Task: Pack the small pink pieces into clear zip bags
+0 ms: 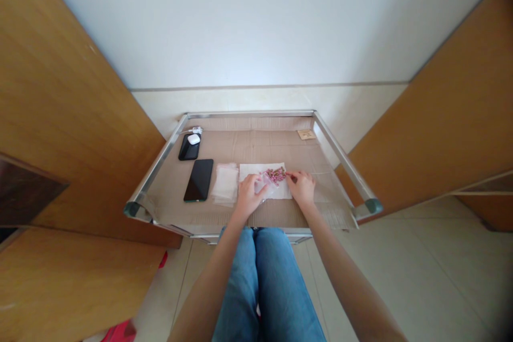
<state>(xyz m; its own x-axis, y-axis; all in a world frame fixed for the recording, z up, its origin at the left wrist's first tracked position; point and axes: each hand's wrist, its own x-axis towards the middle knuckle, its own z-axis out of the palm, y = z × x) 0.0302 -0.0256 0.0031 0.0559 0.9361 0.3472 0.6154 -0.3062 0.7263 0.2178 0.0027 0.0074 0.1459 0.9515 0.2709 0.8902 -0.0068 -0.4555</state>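
A sheet of white paper [250, 169] lies on cardboard, bearing a small heap of pink and greenish dried flower buds [276, 173]. My left hand [249, 195] is closed on the edge of a small clear plastic bag [270, 187], whose mouth lies by the near side of the heap. At the heap's right edge, the thumb and fingers of my right hand [303, 188] are pinched together on a bud, which is partly hidden by the fingertips. Just left of the paper sits a stack of flat clear plastic bags [225, 181].
Cardboard [256, 144] lines a metal-framed rack top, with a raised rail [250, 114] behind and at both sides. On the left lie a black phone [199, 180], another dark device [186, 149], a white earbud case [194, 139] and a plug with cable [196, 130]. A brown card [305, 134] lies back right.
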